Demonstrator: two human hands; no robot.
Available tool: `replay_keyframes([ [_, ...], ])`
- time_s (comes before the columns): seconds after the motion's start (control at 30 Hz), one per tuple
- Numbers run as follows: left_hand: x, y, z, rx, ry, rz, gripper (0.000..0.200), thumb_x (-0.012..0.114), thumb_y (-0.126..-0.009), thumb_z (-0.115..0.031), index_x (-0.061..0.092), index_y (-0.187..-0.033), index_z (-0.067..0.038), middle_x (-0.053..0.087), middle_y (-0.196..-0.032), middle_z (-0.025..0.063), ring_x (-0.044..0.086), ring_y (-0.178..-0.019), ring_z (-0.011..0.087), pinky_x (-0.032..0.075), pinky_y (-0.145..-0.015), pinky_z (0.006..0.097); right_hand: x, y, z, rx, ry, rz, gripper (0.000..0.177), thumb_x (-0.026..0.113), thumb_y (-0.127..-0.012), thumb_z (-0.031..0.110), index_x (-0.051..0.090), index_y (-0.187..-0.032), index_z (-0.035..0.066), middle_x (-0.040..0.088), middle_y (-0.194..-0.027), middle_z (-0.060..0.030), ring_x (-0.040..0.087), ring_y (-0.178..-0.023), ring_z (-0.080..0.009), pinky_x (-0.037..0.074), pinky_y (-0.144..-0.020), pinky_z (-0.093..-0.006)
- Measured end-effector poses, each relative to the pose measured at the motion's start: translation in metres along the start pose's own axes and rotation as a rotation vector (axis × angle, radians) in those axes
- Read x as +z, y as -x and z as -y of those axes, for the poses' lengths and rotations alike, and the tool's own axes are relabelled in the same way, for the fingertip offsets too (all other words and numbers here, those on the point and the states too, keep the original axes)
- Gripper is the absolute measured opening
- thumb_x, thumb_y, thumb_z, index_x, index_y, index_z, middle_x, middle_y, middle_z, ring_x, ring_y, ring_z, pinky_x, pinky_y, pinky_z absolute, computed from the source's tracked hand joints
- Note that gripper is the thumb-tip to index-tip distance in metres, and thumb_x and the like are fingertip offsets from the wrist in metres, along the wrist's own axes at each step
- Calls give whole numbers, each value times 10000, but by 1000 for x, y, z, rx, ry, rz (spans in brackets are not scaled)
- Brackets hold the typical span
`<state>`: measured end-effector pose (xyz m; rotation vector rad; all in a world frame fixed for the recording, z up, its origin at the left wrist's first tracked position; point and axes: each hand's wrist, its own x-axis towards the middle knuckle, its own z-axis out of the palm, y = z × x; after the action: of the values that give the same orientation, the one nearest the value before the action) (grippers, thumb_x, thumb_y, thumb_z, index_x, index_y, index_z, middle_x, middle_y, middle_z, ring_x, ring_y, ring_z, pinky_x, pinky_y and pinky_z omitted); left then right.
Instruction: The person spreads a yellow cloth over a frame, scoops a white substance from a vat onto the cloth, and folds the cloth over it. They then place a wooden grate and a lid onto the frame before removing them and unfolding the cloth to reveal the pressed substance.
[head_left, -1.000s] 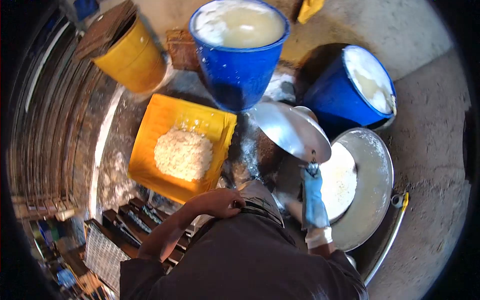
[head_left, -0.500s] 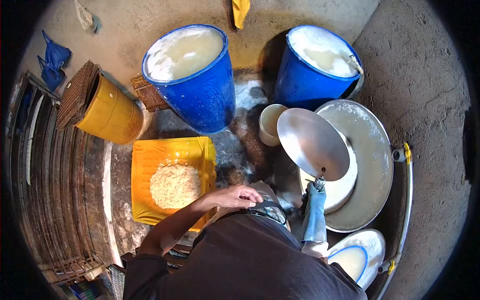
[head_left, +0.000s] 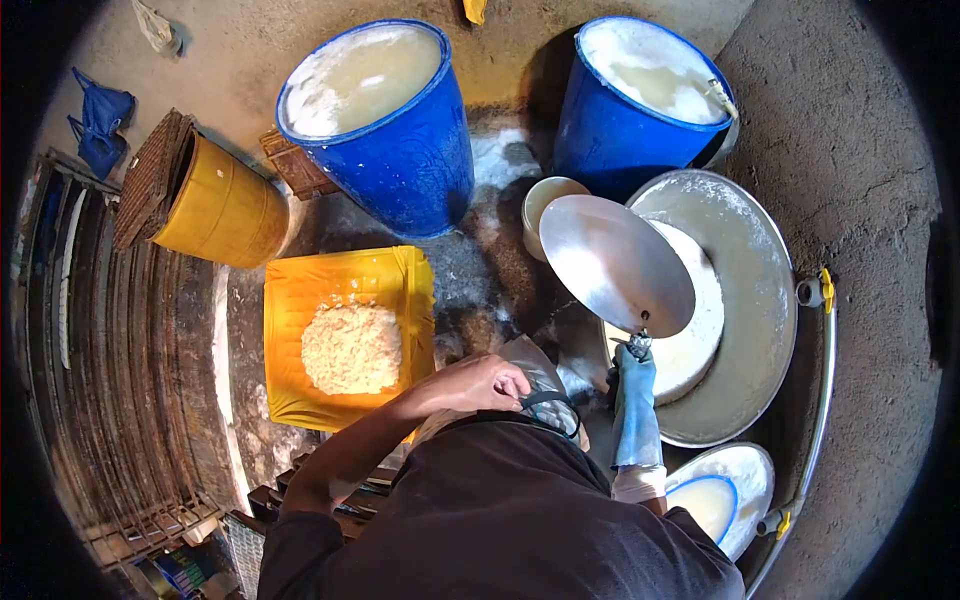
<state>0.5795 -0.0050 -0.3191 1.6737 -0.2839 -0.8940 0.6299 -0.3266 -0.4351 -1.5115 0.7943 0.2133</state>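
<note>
My right hand (head_left: 636, 375), in a long blue rubber glove, is closed around the short handle end of a large shallow metal pan (head_left: 615, 255). The pan is tilted, with a small dark hole near the handle. It hangs over the edge of a wide metal basin (head_left: 755, 290), partly covering a round white mass (head_left: 690, 360) inside. My bare left hand (head_left: 475, 385) is at my waist, its fingers curled closed at a black strap (head_left: 548, 398) over a clear plastic apron (head_left: 530, 362). Its fingertips are partly hidden.
Two blue drums (head_left: 400, 170) (head_left: 620, 140) of whitish liquid stand behind, with a pale bucket (head_left: 535, 205) between. A yellow crate (head_left: 285, 330) holds a crumbly pale heap (head_left: 350, 350). A yellow barrel (head_left: 225, 210) stands left. A pipe (head_left: 822, 400) runs along the right wall.
The view has tilted slightly downward, so the surroundings sit higher. The pan has shifted a little left relative to the basin. My left hand has moved slightly right along my waist, its fingers more curled.
</note>
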Motion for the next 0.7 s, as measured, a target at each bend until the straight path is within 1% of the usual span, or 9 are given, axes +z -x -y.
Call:
replay_keyframes([
  [0.03, 0, 0, -1, -28, -72, 16, 246, 759, -846, -159, 694, -1023, -1, 717, -924, 74, 665, -890, 125, 526, -842, 299, 0, -3, -4, -3, -9, -2, 184, 703, -818, 141, 555, -921, 109, 527, -633, -16, 474, -417, -121, 393, -373, -281],
  [0.17, 3, -1, 0, -116, -126, 24, 235, 763, -836, -161, 692, -991, 1, 713, -909, 72, 661, -856, 124, 527, -810, 300, -1, -10, -13, -12, -25, 16, 193, 704, -820, 144, 548, -932, 119, 518, -635, -16, 479, -431, -123, 401, -383, -283],
  [0.23, 7, 3, 4, -16, -48, -19, 226, 760, -841, -164, 694, -981, 1, 710, -898, 71, 656, -842, 128, 528, -807, 298, -3, -12, -14, -6, -37, 28, 196, 704, -821, 146, 548, -937, 122, 516, -633, -15, 482, -434, -123, 403, -384, -283],
  [0.33, 5, 13, 5, -19, -82, -52, 218, 756, -847, -157, 691, -986, -1, 706, -897, 64, 650, -847, 129, 527, -808, 298, 0, 6, 3, 24, -54, 35, 188, 704, -821, 147, 548, -923, 121, 520, -633, -16, 486, -438, -125, 410, -388, -281],
  [0.4, 5, 17, 11, -32, -84, -53, 215, 753, -850, -153, 690, -991, -3, 706, -898, 64, 651, -852, 130, 528, -807, 300, 3, 13, 9, 53, -75, -22, 148, 714, -802, 95, 580, -859, 122, 537, -617, 21, 456, -455, -69, 360, -419, -237],
  [0.43, 5, 19, 14, -42, -86, -52, 212, 751, -853, -149, 689, -997, -5, 705, -899, 64, 652, -858, 131, 529, -806, 302, 0, 9, 4, 52, -74, -20, 148, 714, -802, 95, 580, -859, 122, 537, -617, 21, 456, -455, -69, 360, -419, -237],
  [0.5, 6, 21, 16, -42, -80, -68, 200, 748, -856, -143, 683, -983, -3, 703, -890, 61, 651, -849, 127, 529, -795, 295, -7, -5, -10, 2, -22, 9, 186, 716, -810, 162, 552, -885, 115, 532, -638, -21, 492, -439, -131, 426, -392, -286],
  [0.57, 8, 21, 15, -43, -72, -80, 188, 745, -859, -138, 676, -970, -2, 700, -882, 58, 650, -841, 123, 529, -784, 288, -12, -14, -21, -7, -38, 17, 186, 717, -809, 166, 555, -882, 112, 535, -639, -22, 496, -441, -131, 431, -396, -288],
  [0.7, 14, 17, 3, -59, -69, -79, 152, 735, -859, -121, 649, -891, 0, 679, -842, 36, 621, -807, 88, 518, -738, 266, -13, -7, -16, 9, -59, 21, 179, 722, -812, 174, 567, -866, 103, 540, -638, -22, 505, -446, -133, 441, -405, -293],
])
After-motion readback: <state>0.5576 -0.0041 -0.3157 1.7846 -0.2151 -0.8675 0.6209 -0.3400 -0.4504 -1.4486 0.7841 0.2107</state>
